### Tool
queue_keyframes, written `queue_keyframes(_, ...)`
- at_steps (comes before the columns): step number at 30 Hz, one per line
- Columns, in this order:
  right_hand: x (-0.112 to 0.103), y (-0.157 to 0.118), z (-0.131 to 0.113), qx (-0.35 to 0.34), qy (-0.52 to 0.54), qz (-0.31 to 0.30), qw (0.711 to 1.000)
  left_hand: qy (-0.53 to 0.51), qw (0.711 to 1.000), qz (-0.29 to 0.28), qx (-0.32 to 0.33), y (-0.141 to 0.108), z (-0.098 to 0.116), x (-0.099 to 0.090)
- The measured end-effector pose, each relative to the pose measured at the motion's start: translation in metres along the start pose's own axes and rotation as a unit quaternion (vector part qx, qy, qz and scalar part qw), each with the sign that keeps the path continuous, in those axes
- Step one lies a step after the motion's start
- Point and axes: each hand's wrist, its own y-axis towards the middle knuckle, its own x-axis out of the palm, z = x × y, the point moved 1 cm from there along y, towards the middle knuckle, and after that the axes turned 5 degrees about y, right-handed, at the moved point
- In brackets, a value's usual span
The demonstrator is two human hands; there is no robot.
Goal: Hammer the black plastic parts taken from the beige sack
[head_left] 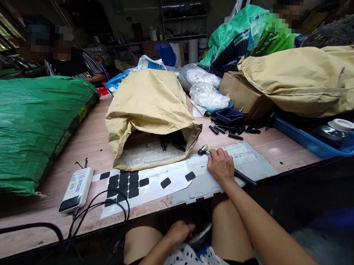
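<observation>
My right hand (221, 164) is closed around a small hammer (205, 150) with a metal and yellow head and a black handle, lying over the grey board (250, 162). My left hand (181, 232) is low over my lap, below the table edge, its fingers curled and blurred; whether it holds anything is hidden. Left of the board, a white sheet (155, 175) carries several black rounded pads (165, 183). Behind the sheet lies an open tan sack (151, 102) with dark pieces inside its mouth.
A white power bank (77, 190) with black cables is at left, beside a big green sack (28, 130). Black parts (235, 136) lie near a small blue tray (230, 115). A blue basket (304, 137) with a jar is at right. Two people sit beyond.
</observation>
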Motion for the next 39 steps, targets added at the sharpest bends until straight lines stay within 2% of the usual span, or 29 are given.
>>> queue_keyframes(2, 0.0, 0.0, 0.0, 0.0, 0.0, -0.001, 1.0, 0.049, 0.997, -0.062, 0.024, -0.017, 0.014, 0.005)
queue_keyframes(4, 0.0, 0.0, 0.0, 0.0, 0.001, -0.001, 1.0, 0.09, 0.978, -0.167, 0.083, -0.039, 0.042, -0.001)
queue_keyframes(7, 0.0, 0.0, 0.0, 0.0, 0.002, 0.001, 1.0, 0.087, 0.938, -0.282, 0.181, -0.064, 0.103, -0.035)
queue_keyframes(8, 0.0, 0.0, 0.0, -0.001, 0.003, 0.002, 1.0, 0.079, 0.936, -0.266, 0.214, -0.067, 0.124, -0.052)
queue_keyframes(9, 0.0, 0.0, 0.0, -0.002, 0.003, 0.002, 1.0, 0.075, 0.941, -0.217, 0.25, -0.066, 0.145, -0.072)
queue_keyframes(10, 0.0, 0.0, 0.0, -0.002, 0.002, 0.002, 1.0, 0.078, 0.946, -0.124, 0.288, -0.061, 0.164, -0.092)
queue_keyframes(11, 0.001, 0.0, 0.0, -0.002, 0.001, 0.003, 1.0, 0.091, 0.944, -0.003, 0.319, -0.053, 0.18, -0.113)
queue_keyframes(13, 0.001, 0.0, 0.0, -0.001, 0.0, 0.003, 1.0, 0.168, 0.899, 0.236, 0.328, -0.032, 0.203, -0.148)
queue_keyframes(14, 0.001, 0.0, 0.0, -0.001, 0.001, 0.003, 1.0, 0.224, 0.87, 0.311, 0.309, -0.02, 0.21, -0.161)
queue_keyframes(15, 0.002, 0.0, 0.0, -0.001, 0.003, 0.003, 1.0, 0.285, 0.842, 0.357, 0.289, -0.008, 0.216, -0.171)
queue_keyframes(16, 0.002, 0.0, 0.001, -0.001, 0.005, 0.003, 1.0, 0.346, 0.817, 0.374, 0.269, 0.002, 0.219, -0.177)
queue_keyframes(19, 0.002, 0.001, 0.0, 0.0, 0.008, -0.001, 1.0, 0.48, 0.759, 0.374, 0.233, 0.019, 0.222, -0.185)
queue_keyframes(22, 0.001, 0.001, 0.0, 0.003, 0.006, -0.005, 1.0, 0.517, 0.735, 0.395, 0.192, 0.012, 0.219, -0.185)
queue_keyframes(24, 0.001, 0.001, 0.0, 0.003, 0.006, -0.006, 1.0, 0.5, 0.738, 0.414, 0.184, -0.001, 0.215, -0.18)
queue_keyframes(26, 0.001, 0.001, 0.0, 0.002, 0.005, -0.005, 1.0, 0.464, 0.747, 0.421, 0.222, -0.015, 0.209, -0.17)
queue_keyframes(30, 0.001, 0.0, 0.0, 0.0, 0.002, 0.001, 1.0, 0.418, 0.768, 0.347, 0.34, -0.027, 0.194, -0.134)
queue_keyframes(33, 0.0, 0.0, 0.0, 0.001, 0.004, 0.0, 1.0, 0.392, 0.789, 0.317, 0.352, -0.017, 0.18, -0.115)
queue_keyframes(35, 0.0, 0.0, -0.001, 0.001, 0.005, -0.003, 1.0, 0.346, 0.801, 0.328, 0.362, -0.008, 0.171, -0.113)
queue_keyframes(39, 0.0, -0.001, 0.0, 0.0, 0.006, -0.008, 1.0, 0.271, 0.803, 0.351, 0.398, 0.002, 0.16, -0.118)
